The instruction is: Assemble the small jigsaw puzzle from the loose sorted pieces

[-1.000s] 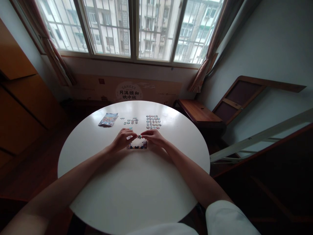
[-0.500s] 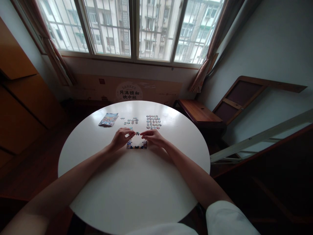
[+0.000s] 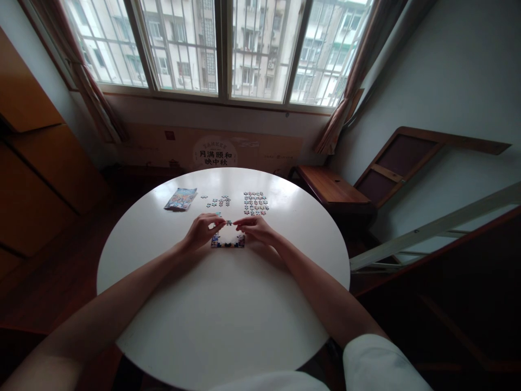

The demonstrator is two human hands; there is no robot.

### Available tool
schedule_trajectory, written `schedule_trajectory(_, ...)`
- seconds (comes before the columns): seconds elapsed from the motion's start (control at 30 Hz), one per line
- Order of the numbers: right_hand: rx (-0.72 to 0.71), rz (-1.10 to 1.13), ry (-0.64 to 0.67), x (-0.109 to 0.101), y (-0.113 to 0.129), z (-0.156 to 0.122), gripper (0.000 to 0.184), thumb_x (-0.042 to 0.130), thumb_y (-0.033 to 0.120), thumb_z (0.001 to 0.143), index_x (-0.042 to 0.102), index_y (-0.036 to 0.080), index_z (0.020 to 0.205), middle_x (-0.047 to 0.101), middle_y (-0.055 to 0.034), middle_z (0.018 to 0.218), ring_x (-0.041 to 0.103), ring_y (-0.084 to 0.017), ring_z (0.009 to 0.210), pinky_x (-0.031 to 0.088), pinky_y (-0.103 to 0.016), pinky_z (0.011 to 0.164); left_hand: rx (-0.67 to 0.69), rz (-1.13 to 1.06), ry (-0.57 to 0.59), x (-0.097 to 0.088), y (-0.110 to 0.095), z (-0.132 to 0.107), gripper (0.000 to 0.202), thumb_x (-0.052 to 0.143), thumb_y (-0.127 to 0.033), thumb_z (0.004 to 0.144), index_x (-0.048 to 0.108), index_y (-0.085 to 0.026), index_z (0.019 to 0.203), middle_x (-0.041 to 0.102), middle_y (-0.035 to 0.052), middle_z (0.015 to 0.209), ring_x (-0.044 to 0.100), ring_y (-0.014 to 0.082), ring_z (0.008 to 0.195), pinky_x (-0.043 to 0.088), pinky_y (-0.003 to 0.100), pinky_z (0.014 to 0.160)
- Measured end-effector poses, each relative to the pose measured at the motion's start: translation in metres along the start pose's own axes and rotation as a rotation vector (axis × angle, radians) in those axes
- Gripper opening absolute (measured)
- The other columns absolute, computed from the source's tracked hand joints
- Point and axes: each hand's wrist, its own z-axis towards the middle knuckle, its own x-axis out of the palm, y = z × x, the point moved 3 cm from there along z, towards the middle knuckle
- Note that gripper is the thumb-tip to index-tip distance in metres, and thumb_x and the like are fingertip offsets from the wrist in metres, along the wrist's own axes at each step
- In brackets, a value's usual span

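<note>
Puzzle piece (image 3: 229, 222), tiny and indistinct, is pinched by left hand (image 3: 201, 229); whether right hand (image 3: 257, 227) grips is unclear.

Barred window (image 3: 222, 54) above a printed banner (image 3: 256, 144)
Pinkish curtains (image 3: 91, 98) flank the window; through it — an apartment block (image 3: 182, 49). Left of the window, a brown cabinet (image 3: 38, 168); below the window's right end — a wooden bench (image 3: 331, 184), and farther right, a wood-framed panel (image 3: 396, 160).
</note>
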Motion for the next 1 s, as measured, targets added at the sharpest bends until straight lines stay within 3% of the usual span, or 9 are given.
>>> schedule_trajectory(1.0,-0.013,-0.058,0.002,-0.0018,0.001,-0.0005,0.036,0.069,0.036,0.073,0.072,0.013,0.1,0.069,-0.006,0.076,0.056,-0.011,0.067,0.044,-0.023,0.061,-0.037,-0.053,0.016,-0.0014,-0.0036,-0.0012,0.019,0.055,-0.03,0.088,0.069,-0.018,0.082,0.064,0.0012,0.071,0.058,0.0121,0.065,0.044,0.023,0.062)
